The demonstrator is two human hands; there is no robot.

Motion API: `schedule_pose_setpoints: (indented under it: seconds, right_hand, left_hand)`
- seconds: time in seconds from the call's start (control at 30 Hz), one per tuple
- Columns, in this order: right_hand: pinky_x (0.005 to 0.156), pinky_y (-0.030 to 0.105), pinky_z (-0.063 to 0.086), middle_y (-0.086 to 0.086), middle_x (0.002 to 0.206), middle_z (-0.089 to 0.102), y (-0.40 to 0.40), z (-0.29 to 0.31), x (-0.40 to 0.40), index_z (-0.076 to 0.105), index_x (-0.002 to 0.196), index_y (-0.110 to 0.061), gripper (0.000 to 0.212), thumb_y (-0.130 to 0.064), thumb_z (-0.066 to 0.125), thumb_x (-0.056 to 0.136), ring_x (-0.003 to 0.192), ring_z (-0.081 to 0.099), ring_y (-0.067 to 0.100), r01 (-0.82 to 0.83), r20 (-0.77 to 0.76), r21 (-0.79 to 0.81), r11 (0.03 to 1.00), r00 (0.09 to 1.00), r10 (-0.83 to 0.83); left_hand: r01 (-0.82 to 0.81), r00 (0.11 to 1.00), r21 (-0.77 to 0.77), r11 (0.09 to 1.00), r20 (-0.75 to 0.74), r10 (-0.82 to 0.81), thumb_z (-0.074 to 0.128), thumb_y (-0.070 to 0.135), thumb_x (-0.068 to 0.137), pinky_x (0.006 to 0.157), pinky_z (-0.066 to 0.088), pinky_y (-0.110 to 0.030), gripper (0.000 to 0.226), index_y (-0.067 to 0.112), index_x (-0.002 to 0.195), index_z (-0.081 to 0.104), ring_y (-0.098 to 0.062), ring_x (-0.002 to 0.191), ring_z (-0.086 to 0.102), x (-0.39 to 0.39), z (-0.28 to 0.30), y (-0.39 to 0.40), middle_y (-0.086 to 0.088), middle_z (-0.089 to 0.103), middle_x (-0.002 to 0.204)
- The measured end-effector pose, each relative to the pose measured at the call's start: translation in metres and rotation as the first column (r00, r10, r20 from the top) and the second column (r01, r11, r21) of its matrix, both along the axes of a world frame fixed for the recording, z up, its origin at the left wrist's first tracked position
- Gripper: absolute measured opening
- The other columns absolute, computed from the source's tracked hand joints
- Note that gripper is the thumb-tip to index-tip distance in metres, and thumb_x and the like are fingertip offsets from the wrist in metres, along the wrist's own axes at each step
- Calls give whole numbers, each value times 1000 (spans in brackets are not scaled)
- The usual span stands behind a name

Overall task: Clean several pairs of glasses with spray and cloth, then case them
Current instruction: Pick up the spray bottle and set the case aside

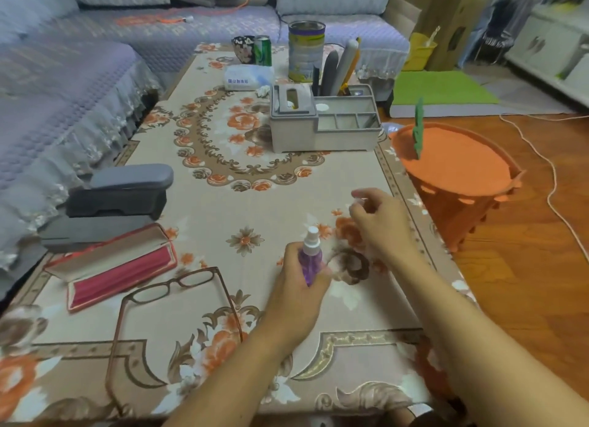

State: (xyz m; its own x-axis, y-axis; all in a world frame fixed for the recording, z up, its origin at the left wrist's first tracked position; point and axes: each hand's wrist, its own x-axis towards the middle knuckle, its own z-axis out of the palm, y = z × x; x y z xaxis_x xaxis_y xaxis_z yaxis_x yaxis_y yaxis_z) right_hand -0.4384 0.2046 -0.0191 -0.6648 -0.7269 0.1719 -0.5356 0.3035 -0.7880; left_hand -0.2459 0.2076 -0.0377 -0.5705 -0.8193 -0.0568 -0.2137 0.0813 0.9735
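Note:
My left hand (296, 286) grips a small purple spray bottle (310, 254) upright, its white nozzle bare on top. My right hand (382, 226) hovers just right of the bottle and a little farther off, its fingertips pinching a small clear cap (358, 199), which is blurred. A pair of brown-framed glasses (172, 286) lies on the flowered tablecloth to the left of the bottle, arms unfolded toward me. A red glasses case (118, 267) lies open beside them. Behind it a grey case (121, 191) sits half open on top of a flat dark case (92, 230).
A grey desk organizer (322, 121) with a tissue slot stands mid-table, with a tin (306, 50), a can and a tissue pack (245, 78) behind it. An orange stool (452, 168) stands off the table's right edge. A sofa (63, 92) runs along the left.

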Motion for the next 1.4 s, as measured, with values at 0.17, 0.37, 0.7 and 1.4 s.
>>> schedule_pose_setpoints:
  seconds: [0.17,0.37,0.7,1.4]
  right_hand:
    - [86,37,53,6,105,72,-69,-7,-46,70,111,-15,21,-26,64,95,98,65,25,9,-291,172,985,956,42]
    - [90,37,52,7,111,68,-102,-26,-61,68,113,-17,31,-29,74,85,107,63,28,-8,-141,334,942,988,58]
    - [86,24,52,-4,106,74,62,11,77,71,115,-23,18,-23,62,100,103,69,13,-348,469,-226,910,780,414]
    - [71,-1,39,-18,106,60,30,-18,92,58,121,-17,22,-7,55,101,91,55,-21,-234,182,-263,936,941,287]
  left_hand:
    - [-27,999,34,999,-28,28,54,21,101,84,44,-22,21,34,115,44,-3,97,58,0,-6,-2,15,60,102]
    - [-19,999,-55,998,40,21,60,25,99,92,50,-32,28,38,117,43,-6,102,59,-2,-8,-1,13,62,111]
    - [-217,975,44,975,53,214,67,42,75,84,57,-49,36,37,106,50,-15,90,70,-7,10,11,8,73,96]
    - [252,419,-533,808,813,405,65,40,94,83,57,-38,19,38,109,76,-21,97,68,177,59,-114,8,75,108]
